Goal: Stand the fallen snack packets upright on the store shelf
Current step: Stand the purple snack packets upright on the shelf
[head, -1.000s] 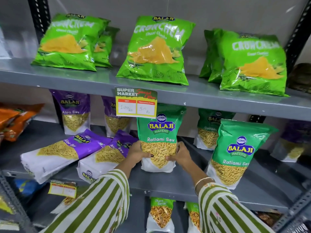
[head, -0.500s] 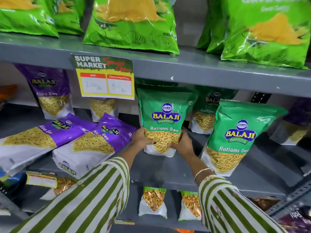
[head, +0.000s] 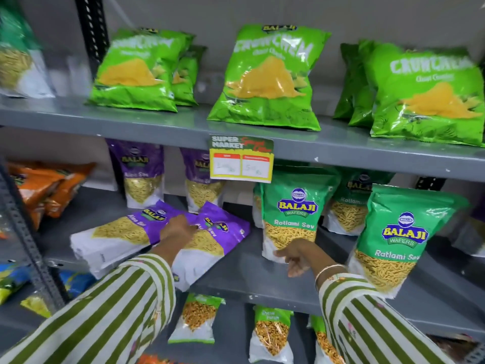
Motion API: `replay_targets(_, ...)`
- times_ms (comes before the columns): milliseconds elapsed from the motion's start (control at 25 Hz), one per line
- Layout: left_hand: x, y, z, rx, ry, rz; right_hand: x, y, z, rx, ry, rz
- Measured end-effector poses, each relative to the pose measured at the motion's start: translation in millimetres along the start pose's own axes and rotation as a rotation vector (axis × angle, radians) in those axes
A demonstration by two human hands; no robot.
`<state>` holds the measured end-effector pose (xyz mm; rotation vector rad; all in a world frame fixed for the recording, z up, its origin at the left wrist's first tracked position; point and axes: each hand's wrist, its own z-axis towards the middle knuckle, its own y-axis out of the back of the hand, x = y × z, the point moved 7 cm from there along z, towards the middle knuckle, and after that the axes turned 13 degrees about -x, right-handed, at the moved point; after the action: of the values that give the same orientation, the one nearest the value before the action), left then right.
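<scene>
Grey metal shelf (head: 244, 271) (middle tier): left hand (head: 176, 229) unclenched on fallen purple packets (head: 210, 237); right hand (head: 295, 258) loose, empty.

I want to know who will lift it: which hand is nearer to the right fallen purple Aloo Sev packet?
Left. The left hand rests on the right fallen Aloo Sev packet, at its upper left edge. The right hand is apart, further right, by the upright Ratlami Sev packet.

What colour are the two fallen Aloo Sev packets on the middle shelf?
Purple tops over white bottoms, on both fallen Aloo Sev packets; the head view shows them.
</scene>
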<state>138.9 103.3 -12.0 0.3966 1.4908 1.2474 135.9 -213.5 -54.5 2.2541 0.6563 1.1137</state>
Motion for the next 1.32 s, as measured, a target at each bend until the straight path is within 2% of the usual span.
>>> replay_targets(80,32,8,9,0.081,0.039,0.071,29,-43,-17,0.015,0.046,0.158)
replay_targets(160,53,6,14,0.206,0.055,0.067,51,-95,-33,0.079,-0.002,0.37)
replay_targets(280,84,-23,14,0.493,0.269,-0.284,76,-168,-51,0.249,-0.153,0.656)
replay_targets(360,91,-35,18,0.588,0.345,-0.508,84,-191,-50,0.264,-0.185,0.775)
replay_targets(440,93,-41,23,0.665,0.363,-0.617,85,-194,-36,0.181,-0.118,0.784)
replay_targets(560,88,-31,11,0.729,0.376,-0.635,81,-182,-44,0.14,-0.089,0.79)
replay_targets(720,82,-18,-4,0.785,0.337,-0.607,84,-154,-79,0.099,-0.029,0.64)
replay_targets(800,78,-10,-9,0.814,0.286,-0.616,93,-138,-90,0.08,0.064,0.574)
replay_targets(880,75,-6,-8,0.75,0.203,-0.594,101,-123,-95,0.017,0.21,0.521)
replay_targets(1080,70,9,-8,0.389,0.066,-0.551,112,-107,-94,-0.189,0.476,0.452)
replay_targets(1200,64,16,-6,0.281,0.008,-0.528,115,-103,-94,-0.234,0.536,0.442)
replay_targets(1320,57,15,-2,0.246,-0.02,-0.522,118,-95,-94,-0.263,0.57,0.432)
